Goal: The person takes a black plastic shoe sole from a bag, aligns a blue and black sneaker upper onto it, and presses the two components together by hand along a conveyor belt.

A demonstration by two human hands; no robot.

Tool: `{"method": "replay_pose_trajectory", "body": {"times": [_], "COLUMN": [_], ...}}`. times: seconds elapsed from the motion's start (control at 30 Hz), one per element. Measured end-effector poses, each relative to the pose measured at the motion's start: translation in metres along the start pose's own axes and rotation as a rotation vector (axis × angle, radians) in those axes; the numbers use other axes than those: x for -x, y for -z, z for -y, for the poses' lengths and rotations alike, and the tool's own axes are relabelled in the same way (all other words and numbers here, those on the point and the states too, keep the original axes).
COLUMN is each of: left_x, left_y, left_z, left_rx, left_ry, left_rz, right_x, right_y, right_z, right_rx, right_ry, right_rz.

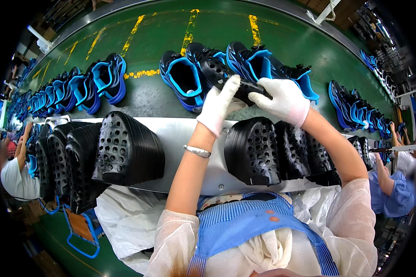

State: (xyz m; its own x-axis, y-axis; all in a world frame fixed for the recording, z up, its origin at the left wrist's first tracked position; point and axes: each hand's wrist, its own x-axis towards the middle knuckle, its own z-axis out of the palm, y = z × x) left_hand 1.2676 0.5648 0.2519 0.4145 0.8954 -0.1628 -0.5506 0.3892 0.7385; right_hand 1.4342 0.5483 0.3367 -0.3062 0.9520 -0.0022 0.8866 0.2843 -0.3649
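My gloved left hand [221,102] and gloved right hand [282,99] are both closed on a black perforated plastic shoe insert [216,72]. Its holed end points up and left, over a black-and-blue sneaker [199,51]. Left of this lies a second sneaker [184,79], its bright blue lining facing up. Close beyond my right hand are another sneaker [238,55] and one more sneaker [289,70], partly covered by that hand. The insert's lower end is partly hidden by my fingers.
Nested stacks of black inserts stand on a metal shelf [185,134] before me: a left stack [118,147] and a right stack [259,147], with several more outward. Sneaker rows [107,76] line the green surface [162,32] on both sides. Other people work at far left and right.
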Motion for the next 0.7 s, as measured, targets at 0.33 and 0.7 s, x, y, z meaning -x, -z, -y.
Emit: {"method": "replay_pose_trajectory", "body": {"times": [0.33,0.7], "left_x": [-0.027,-0.050], "left_y": [0.035,0.060], "left_z": [0.025,0.031], "left_rx": [-1.094,-1.335], "left_ry": [-0.357,-0.281], "left_rz": [-0.202,-0.261], "right_x": [-0.088,-0.146], "right_y": [0.029,-0.064], "right_z": [-0.032,-0.009], "right_rx": [0.118,0.204], "right_ry": [0.019,-0.052], "right_rz": [0.385,0.248]}}
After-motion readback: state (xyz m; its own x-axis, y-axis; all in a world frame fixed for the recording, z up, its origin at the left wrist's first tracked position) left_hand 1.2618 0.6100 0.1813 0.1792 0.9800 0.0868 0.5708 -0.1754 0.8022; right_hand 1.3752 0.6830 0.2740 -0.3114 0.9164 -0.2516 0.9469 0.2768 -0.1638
